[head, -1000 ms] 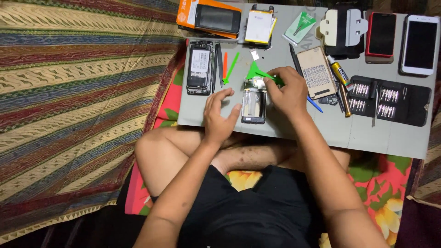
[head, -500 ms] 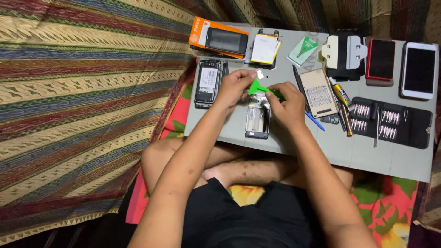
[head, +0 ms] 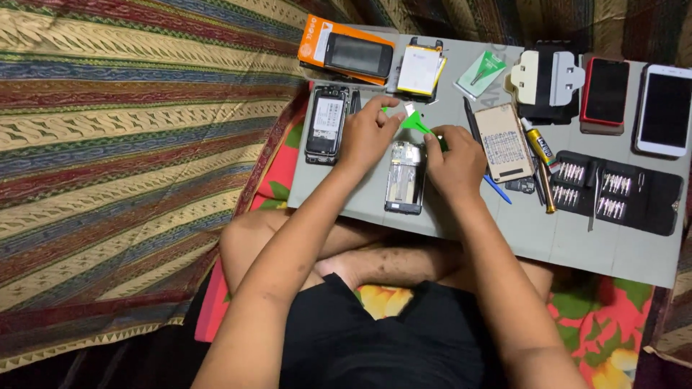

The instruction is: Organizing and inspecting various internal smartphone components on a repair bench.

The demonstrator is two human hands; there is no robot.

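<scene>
1. At the bottom of the frame the person sits cross-legged in black clothing on a flowered cloth [head: 613, 338], both forearms reaching up to a grey work board [head: 577, 245] laid across the lap.
2. An opened phone frame [head: 404, 177] lies on the board at centre frame, between the two hands.
3. The right hand [head: 454, 160] is curled just right of the frame, its fingers pinched on a green plastic pry tool [head: 416, 122] whose tip points up and left.
4. The left hand [head: 369, 135] rests above and left of the frame, fingers loosely bent; its fingertips sit by a small white piece near the tool, though whether they grip it is hard to tell.
5. Left of that hand lies a second opened phone [head: 328, 124].
6. To the right are a tan phone back [head: 503, 142], a glue tube [head: 539, 144] and a black screwdriver-bit case [head: 620, 191].
7. Along the upper edge sit an orange box [head: 317, 39] with a phone on it, a battery [head: 419, 70], and a red phone [head: 605, 94] and a white phone [head: 664, 109] at upper right.
8. A striped woven rug [head: 122, 144] fills the left.
</scene>
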